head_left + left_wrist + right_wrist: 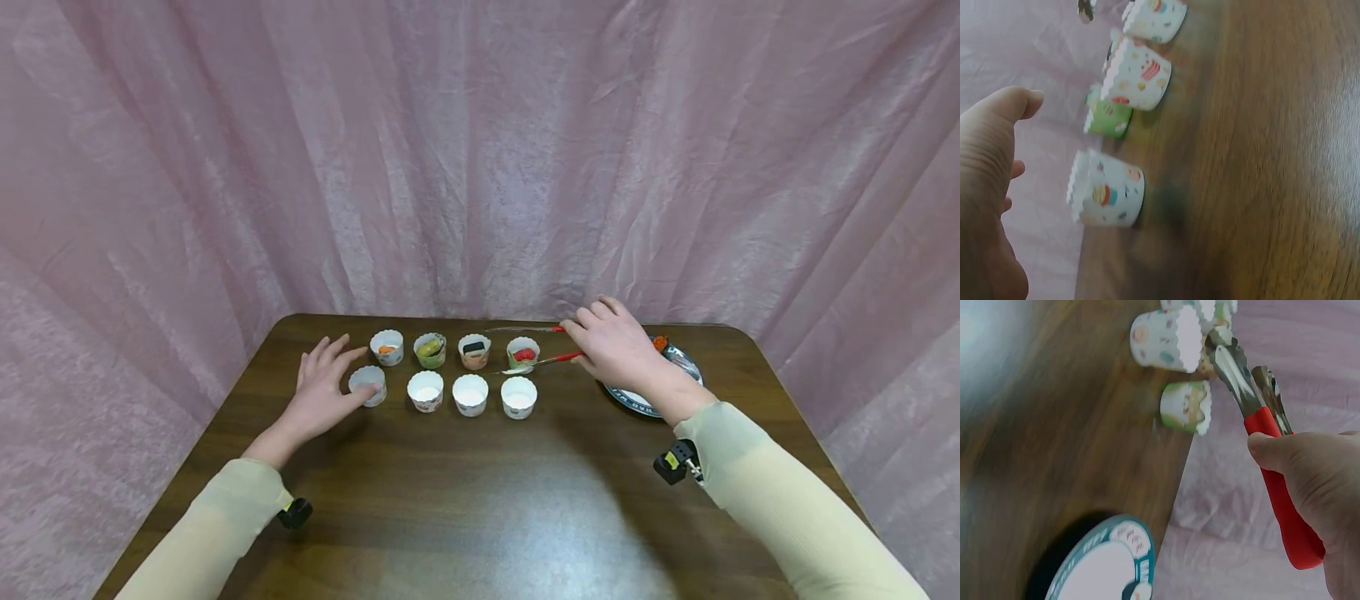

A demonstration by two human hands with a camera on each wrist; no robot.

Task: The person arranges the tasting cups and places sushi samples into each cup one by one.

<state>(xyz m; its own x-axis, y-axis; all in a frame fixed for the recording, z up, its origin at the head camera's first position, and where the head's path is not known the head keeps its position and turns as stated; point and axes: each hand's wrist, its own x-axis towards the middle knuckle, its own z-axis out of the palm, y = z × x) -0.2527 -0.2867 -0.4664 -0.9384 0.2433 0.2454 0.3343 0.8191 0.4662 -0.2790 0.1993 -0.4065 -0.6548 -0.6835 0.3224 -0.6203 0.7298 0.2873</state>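
Observation:
My right hand (618,350) grips a pair of metal tongs (1275,487) by the red handles. The tongs' two arms stand apart; their tips reach left over the red food piece (523,355) in its green paper cup in the head view. My left hand (324,390), fingers spread and holding nothing, hovers around the leftmost white paper cup (363,377) of the front row. In the head view its thumb overlaps that cup; in the left wrist view the thumb stands apart from the nearest paper cup (1116,190).
Other back-row cups hold orange bits (387,349), a yellow-green piece (431,347) and a dark piece (473,348). Three more white cups (470,408) line the front row. A plate (633,403) with a lettered rim sits right, partly behind my right hand. A pink curtain (450,167) hangs behind.

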